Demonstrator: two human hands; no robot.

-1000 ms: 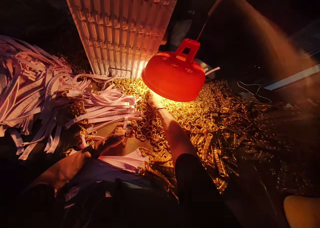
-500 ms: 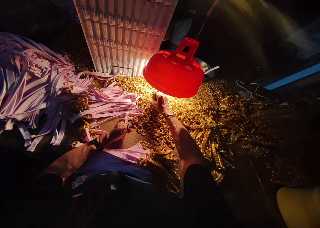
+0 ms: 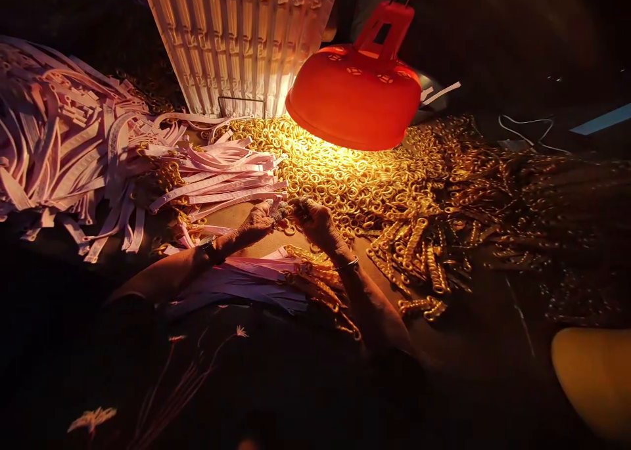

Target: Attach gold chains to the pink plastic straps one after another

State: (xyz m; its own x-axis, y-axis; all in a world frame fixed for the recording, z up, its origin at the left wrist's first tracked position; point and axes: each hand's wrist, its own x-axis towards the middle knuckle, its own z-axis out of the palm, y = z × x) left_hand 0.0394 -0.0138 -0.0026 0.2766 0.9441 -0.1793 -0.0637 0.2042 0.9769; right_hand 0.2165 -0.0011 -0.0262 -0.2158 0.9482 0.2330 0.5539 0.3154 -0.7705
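Observation:
My left hand [image 3: 257, 221] is closed around the end of a pale pink strap [image 3: 275, 208], whose tip stands up between the fingers. Fingertip to fingertip with it is my right hand [image 3: 318, 225], its fingers pinched together. What the right fingers hold is too small and hidden to make out. Grey coverings wrap some fingertips on both hands. Just beyond them spreads a heap of gold-coloured rings [image 3: 340, 184]. Pink straps [image 3: 227, 174] lie in a bundle behind my left hand. Another strap bundle [image 3: 261, 280], with gold rings at its right end, lies below my forearms.
A red lamp [image 3: 355, 98] hangs low over the rings. Behind stands a ribbed panel [image 3: 241, 39]. A large heap of straps [image 3: 89, 141] fills the left. Rows of linked gold pieces [image 3: 426, 259] lie to the right, with a yellow rounded object [image 3: 591, 378] at lower right.
My right hand has come back from the ring heap under the lamp to meet my left hand. The view has tilted, so the scene sits higher in the frame.

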